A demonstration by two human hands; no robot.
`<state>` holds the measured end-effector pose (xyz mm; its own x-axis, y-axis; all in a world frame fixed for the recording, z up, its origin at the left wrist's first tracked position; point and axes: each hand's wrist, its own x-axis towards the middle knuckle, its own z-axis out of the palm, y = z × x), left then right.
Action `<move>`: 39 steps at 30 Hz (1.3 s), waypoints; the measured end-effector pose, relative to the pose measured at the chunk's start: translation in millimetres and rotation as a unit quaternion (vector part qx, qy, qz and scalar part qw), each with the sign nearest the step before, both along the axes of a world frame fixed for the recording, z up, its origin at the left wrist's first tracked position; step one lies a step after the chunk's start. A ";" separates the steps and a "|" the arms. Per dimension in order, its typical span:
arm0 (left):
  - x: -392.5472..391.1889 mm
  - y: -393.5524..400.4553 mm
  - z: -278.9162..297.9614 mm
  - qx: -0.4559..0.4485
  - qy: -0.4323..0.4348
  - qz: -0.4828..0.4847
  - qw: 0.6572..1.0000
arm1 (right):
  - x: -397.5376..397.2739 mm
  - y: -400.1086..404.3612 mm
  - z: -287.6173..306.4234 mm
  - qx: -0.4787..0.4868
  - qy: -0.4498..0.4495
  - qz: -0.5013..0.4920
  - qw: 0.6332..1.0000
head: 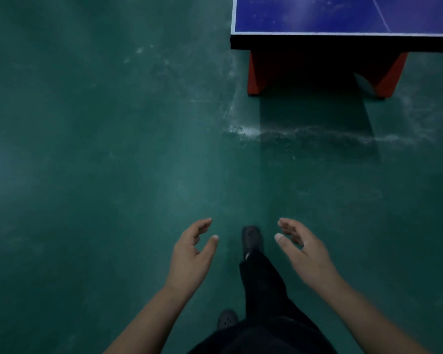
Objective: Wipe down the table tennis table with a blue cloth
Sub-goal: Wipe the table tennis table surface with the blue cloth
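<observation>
The table tennis table point(317, 19) has a dark blue top with white edge lines and shows its near left corner at the upper right of the view. Pale smudges and specks mark its surface. My left hand point(192, 254) and my right hand point(302, 251) hang in front of me over the floor, well short of the table, palms facing each other, fingers relaxed, holding nothing. No blue cloth is in view.
Red table legs point(256, 75) stand on the green floor point(87, 149) under a black apron. White scuff marks streak the floor in front of the table. My dark trousers and grey shoes point(252, 238) show between my arms.
</observation>
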<state>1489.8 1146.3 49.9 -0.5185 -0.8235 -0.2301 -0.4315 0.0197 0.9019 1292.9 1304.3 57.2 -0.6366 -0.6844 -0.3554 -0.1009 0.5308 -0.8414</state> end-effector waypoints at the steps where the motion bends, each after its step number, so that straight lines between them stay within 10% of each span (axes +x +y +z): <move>1: -16.8 -20.6 -4.6 0.005 -0.003 0.005 1.000 | -16.1 -22.5 -2.8 0.000 -0.006 -0.004 1.000; 20: -293.9 -476.1 4.4 0.020 -0.010 0.062 0.998 | -306.6 -509.9 8.0 0.030 0.005 0.123 0.992; 39: -550.0 -990.1 4.8 -0.002 -0.033 -0.068 0.997 | -518.3 -954.4 11.5 0.037 -0.019 -0.054 0.998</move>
<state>939.7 156.2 54.7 -0.6085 -0.7485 -0.2638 -0.4834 0.0860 0.8711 774.7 349.9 68.7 -0.6897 -0.5838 -0.4283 -0.0081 0.5977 -0.8017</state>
